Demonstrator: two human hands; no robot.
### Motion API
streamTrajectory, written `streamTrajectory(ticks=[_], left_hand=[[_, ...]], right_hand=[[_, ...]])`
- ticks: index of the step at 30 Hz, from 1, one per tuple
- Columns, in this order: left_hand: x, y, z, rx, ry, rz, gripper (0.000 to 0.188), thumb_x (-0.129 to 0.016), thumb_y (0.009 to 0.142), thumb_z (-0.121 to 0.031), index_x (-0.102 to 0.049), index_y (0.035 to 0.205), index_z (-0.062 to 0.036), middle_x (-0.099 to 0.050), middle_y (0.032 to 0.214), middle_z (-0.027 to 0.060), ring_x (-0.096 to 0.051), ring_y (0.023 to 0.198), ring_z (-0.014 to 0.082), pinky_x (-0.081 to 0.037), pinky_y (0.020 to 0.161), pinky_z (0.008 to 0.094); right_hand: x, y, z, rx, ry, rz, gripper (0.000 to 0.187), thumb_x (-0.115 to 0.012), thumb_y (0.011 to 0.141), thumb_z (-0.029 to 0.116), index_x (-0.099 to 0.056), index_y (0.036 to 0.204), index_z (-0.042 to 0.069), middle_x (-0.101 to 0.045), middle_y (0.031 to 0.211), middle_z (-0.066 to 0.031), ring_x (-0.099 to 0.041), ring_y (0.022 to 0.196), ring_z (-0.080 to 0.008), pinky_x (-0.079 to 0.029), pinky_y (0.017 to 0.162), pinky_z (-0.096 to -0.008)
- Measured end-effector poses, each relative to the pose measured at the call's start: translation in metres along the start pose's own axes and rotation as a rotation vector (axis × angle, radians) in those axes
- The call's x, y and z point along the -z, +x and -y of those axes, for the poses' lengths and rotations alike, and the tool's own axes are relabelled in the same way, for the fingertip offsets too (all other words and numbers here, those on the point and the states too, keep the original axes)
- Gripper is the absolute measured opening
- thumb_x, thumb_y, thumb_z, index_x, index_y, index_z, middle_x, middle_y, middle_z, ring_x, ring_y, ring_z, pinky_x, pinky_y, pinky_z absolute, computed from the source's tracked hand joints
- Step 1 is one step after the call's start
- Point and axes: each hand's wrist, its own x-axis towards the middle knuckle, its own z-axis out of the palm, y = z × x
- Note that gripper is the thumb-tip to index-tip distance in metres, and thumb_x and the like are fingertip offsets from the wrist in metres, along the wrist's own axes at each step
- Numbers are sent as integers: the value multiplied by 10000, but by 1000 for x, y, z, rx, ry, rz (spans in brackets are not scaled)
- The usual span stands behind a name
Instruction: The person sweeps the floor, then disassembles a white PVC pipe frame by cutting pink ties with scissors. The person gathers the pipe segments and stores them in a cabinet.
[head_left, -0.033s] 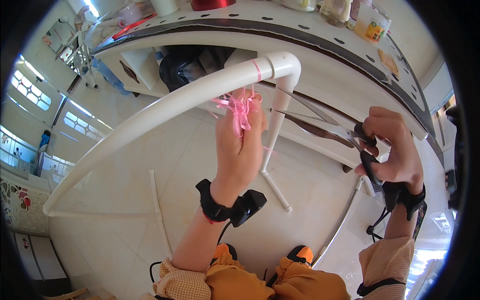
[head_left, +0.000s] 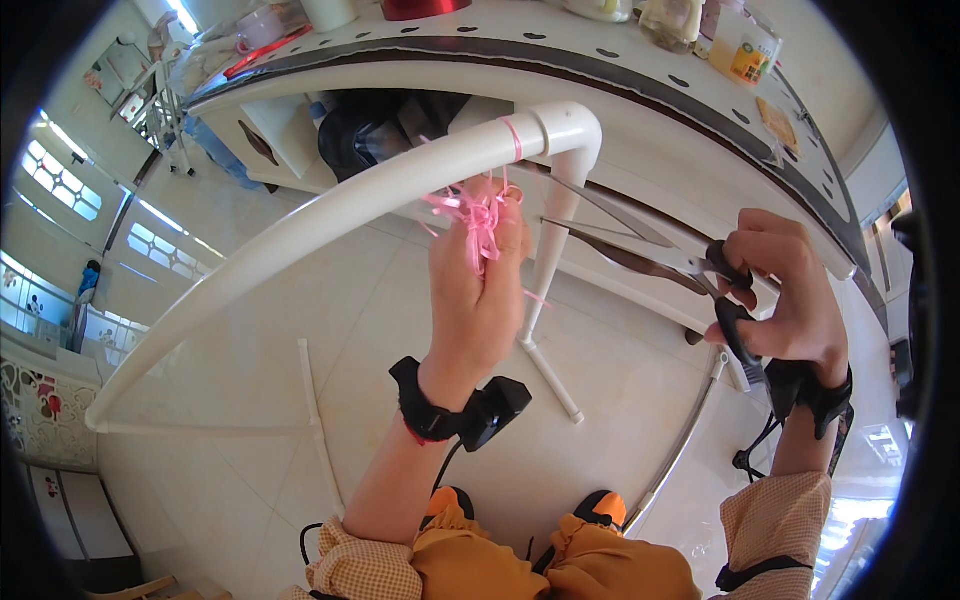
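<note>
Pale tiles covered the floor of a bright room, curving at the edges of the wide view. Across the back ran a long white cabinet, its top holding a pink cup, a round red thing and several jars along the far side. Before it stood a frame of white pipe, its top bar sloping up from the lower left to an elbow, where a leg dropped toward the floor.

Two bare forearms rose from the lower edge, each with a black band at the wrist. Just under the bar, near the elbow, the left hand was closed, its thumb and fingers pinching a bunch of ribbon. At the right, the right hand had its fingers curled through the handles of the scissors. Their blades were spread, pointing left across the leg, tips near the left hand; whether they touched the leg could not be told. Smallest was the ribbon: pink, looped around the bar and hanging in a tangle below it.
</note>
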Motion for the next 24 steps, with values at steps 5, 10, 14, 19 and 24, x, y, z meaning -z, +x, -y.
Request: streamTrajectory(ticks=[5,10,14,19,24], left_hand=[[4,2,6,-46,45,36,171,-414,958,-187,-462,880,-42,-290,609,-43,-259,568,63,-252,536,221],[8,1,7,-49,40,64,139,-416,951,-152,-448,878,-39,-337,629,-16,-296,574,80,-286,541,230],[9,1,7,-43,32,95,149,-429,940,-97,-516,1016,-3,-431,635,19,-372,580,103,-332,544,244],[4,-1,5,-24,-22,59,135,-422,950,-117,-504,933,-11,-403,624,1,-348,582,92,-312,545,240],[1,1,5,18,-269,123,238,-386,968,-239,-383,778,-96,-304,600,-30,-260,539,73,-218,526,235]], right_hand=[[-2,10,0,-91,-48,-14,440,-741,486,371,-516,586,6,-385,585,-48,-387,536,-166,-238,463,-285],[-8,13,-1,5,-99,-79,403,-751,507,323,-515,588,6,-377,587,-45,-374,536,-157,-235,462,-288],[-12,18,-3,64,-57,-66,314,-720,560,225,-509,622,1,-380,586,-45,-370,535,-161,-262,464,-282],[-13,29,-11,99,75,46,286,-698,606,195,-490,617,-2,-369,560,-41,-359,538,-155,-252,462,-284],[-16,38,-21,143,238,167,302,-703,640,203,-484,580,4,-371,534,-21,-346,538,-138,-226,470,-281]])
